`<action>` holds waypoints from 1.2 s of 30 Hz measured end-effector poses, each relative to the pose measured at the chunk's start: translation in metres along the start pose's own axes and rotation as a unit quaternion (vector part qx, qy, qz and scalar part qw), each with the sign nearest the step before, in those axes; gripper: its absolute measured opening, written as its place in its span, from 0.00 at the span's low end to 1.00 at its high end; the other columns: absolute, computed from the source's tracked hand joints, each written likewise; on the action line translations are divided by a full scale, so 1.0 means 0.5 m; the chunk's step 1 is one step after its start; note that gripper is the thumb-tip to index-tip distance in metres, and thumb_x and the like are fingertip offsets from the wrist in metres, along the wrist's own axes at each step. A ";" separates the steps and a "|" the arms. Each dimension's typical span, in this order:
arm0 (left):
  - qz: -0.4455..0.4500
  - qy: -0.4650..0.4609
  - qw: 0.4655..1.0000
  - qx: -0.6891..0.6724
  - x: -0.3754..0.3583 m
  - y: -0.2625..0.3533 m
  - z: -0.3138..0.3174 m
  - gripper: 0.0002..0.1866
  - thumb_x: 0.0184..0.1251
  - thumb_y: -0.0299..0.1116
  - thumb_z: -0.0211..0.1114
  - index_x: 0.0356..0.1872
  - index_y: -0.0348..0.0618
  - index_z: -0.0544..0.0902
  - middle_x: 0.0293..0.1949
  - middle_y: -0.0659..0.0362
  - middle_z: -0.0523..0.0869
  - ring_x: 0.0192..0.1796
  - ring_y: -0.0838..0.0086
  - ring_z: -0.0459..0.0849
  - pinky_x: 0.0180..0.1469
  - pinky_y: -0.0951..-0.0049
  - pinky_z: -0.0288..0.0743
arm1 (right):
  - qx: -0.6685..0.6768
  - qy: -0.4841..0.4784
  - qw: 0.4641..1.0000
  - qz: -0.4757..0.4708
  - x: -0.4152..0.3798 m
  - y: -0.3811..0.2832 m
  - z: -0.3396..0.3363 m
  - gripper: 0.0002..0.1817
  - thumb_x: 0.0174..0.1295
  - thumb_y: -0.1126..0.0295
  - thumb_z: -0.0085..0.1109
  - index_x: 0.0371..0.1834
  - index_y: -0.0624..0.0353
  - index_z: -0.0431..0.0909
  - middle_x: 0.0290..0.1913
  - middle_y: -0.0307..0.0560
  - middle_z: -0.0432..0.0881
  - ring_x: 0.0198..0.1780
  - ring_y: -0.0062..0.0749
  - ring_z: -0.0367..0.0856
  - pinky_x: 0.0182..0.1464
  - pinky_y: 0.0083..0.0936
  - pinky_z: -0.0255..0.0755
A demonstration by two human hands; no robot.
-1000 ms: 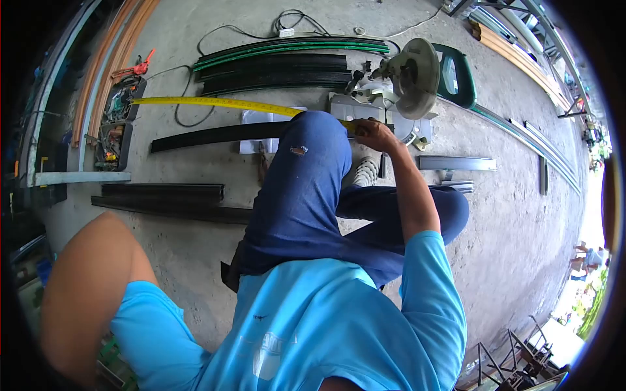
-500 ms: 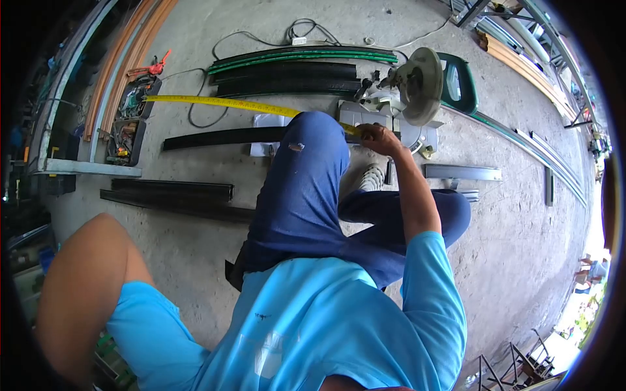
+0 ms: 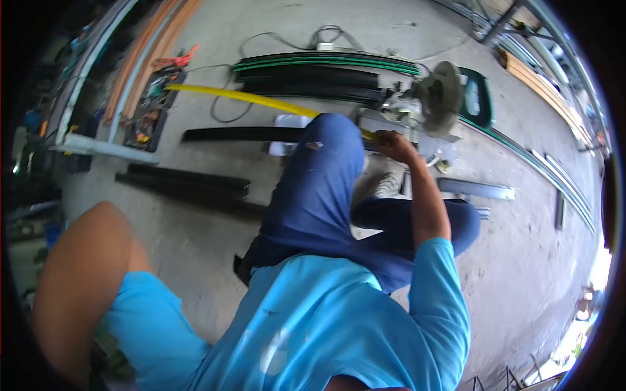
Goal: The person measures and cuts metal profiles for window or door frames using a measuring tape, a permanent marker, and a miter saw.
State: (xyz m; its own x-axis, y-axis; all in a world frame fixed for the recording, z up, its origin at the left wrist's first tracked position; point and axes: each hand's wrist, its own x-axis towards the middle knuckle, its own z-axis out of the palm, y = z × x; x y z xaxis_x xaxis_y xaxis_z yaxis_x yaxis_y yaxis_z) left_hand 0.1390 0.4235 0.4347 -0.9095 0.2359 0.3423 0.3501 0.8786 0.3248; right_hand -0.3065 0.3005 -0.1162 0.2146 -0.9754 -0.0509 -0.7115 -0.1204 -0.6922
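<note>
My right hand (image 3: 394,144) is closed on the near end of a yellow tape measure (image 3: 251,98), beside the base of a cut-off saw (image 3: 442,99). The tape runs left past my raised knee, over the floor, and ends near a tool tray (image 3: 151,124). Below the tape lies a long black profile (image 3: 241,133), partly hidden behind the knee, with white paper (image 3: 292,120) under it. My left hand is out of view; only the bent left arm shows at the lower left.
More black profiles (image 3: 313,78) with green strips lie beyond the tape. Two dark profiles (image 3: 189,180) rest at the left. A grey metal piece (image 3: 476,189) lies right of my foot. Metal racks (image 3: 104,148) stand at the left and upper right. A cable (image 3: 274,36) loops on the floor.
The whole view has shifted, so the floor items appear farther right, with some blur. My right hand keeps its hold on the tape measure.
</note>
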 end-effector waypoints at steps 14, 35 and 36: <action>-0.178 0.046 0.982 0.038 0.055 0.237 -0.021 0.18 0.85 0.44 0.50 0.52 0.46 0.85 0.50 0.57 0.84 0.53 0.65 0.84 0.61 0.61 0.77 | 0.081 -0.066 0.994 -0.038 0.167 -0.040 0.061 0.30 0.59 0.64 0.70 0.67 0.56 0.81 0.55 0.52 0.90 0.54 0.35 0.88 0.58 0.34 0.79; -0.372 0.117 0.917 0.085 0.131 0.500 0.007 0.18 0.85 0.44 0.50 0.52 0.47 0.85 0.48 0.57 0.85 0.52 0.66 0.84 0.61 0.61 0.77 | 0.119 -0.137 0.978 -0.101 0.242 -0.096 0.130 0.28 0.57 0.69 0.69 0.63 0.62 0.81 0.35 0.42 0.83 0.35 0.25 0.80 0.38 0.28 0.76; -0.373 0.117 0.917 0.085 0.132 0.501 0.006 0.18 0.85 0.44 0.50 0.52 0.47 0.85 0.48 0.58 0.85 0.52 0.66 0.84 0.61 0.61 0.77 | 0.120 -0.130 0.979 -0.101 0.232 -0.103 0.127 0.28 0.57 0.69 0.69 0.64 0.62 0.81 0.35 0.42 0.83 0.35 0.26 0.80 0.38 0.29 0.76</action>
State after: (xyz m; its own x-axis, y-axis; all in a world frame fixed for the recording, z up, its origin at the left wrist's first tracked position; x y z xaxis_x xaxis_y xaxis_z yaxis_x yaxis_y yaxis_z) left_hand 0.1660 0.6604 0.5359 -0.8016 -0.5347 0.2675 -0.4075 0.8160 0.4100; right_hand -0.2024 0.2051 -0.1319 0.5208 -0.8519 -0.0557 -0.4661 -0.2291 -0.8545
